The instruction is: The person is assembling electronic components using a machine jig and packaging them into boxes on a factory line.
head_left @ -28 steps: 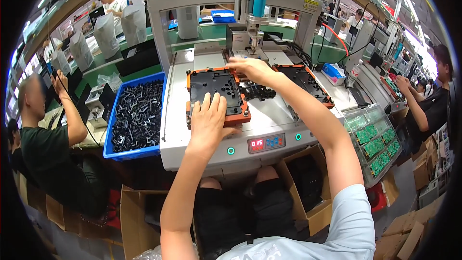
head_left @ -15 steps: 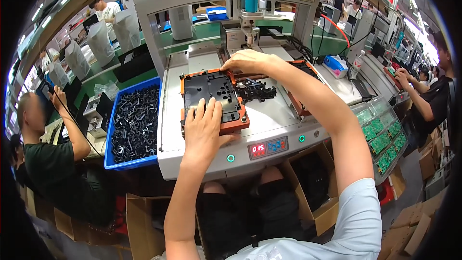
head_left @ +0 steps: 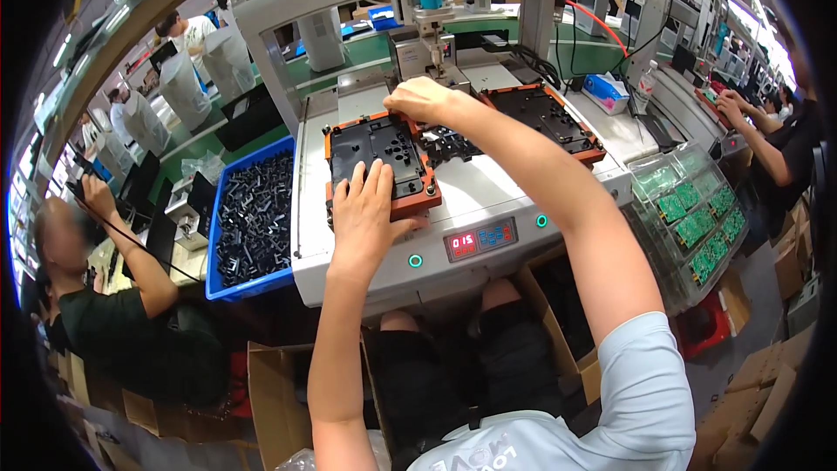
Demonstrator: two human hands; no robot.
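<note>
A flat black plastic panel [head_left: 373, 146] with small bosses and holes lies in an orange fixture [head_left: 417, 204] on the machine's white bed. My left hand [head_left: 364, 214] rests on the panel's near part, fingers stretched, thumb at the fixture's front edge. At the far right corner of the same fixture, my right hand [head_left: 425, 100] has its fingers curled down and pressed together; its fingertips, and whatever may be in them, are hidden. My right forearm passes over a loose pile of small black plastic parts [head_left: 449, 146]. Right of it, a second orange fixture [head_left: 595, 157] holds a similar black panel [head_left: 542, 115].
A screwdriving head [head_left: 433, 35] hangs beyond my right hand. Left stands a blue bin [head_left: 248, 286] of small black parts; right, a clear tray [head_left: 649, 176] with green circuit boards [head_left: 697, 228]. Co-workers sit left [head_left: 113, 323] and right [head_left: 780, 144]. An open cardboard box [head_left: 272, 397] is below.
The head view has shifted, so more of the second fixture and its panel shows. Both hands stay at about the same spots on the first fixture.
</note>
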